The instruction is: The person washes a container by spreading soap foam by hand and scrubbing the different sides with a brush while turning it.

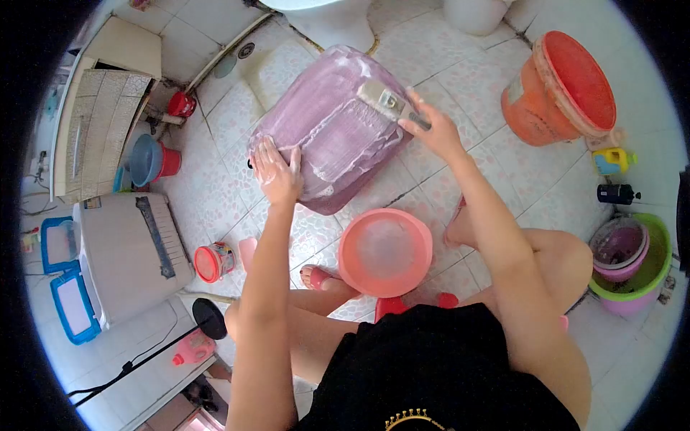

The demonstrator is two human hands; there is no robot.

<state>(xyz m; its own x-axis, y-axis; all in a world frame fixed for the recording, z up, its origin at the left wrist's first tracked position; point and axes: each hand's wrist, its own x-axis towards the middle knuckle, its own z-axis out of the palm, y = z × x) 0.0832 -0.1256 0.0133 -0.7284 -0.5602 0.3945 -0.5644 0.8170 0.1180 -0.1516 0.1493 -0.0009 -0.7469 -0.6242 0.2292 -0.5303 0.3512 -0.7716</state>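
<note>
- Tiled floor [460, 93] is being used as support.
- Right hand [437, 128]: brush [381, 99] is being gripped.
- Left hand [277, 172], spread: foamy purple case [309, 100] is being steadied on floor.
- Even contact is probably being favoured by level brush, firm bracing.

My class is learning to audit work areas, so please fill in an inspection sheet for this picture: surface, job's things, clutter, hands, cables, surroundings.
Surface: pale, patterned tile floor.
Job's things: sudsy purple item, apparently a case; brush on it; pink basin nearby.
Clutter: orange bucket, yellow bottle, black bottle, green basin holding smaller tubs.
Hands: left hand flat on the purple item, suds on it; right hand grips the brush.
Cables: thin cord near a black pole; ends unclear.
Surroundings: pale cabinet, toilet base.
</note>
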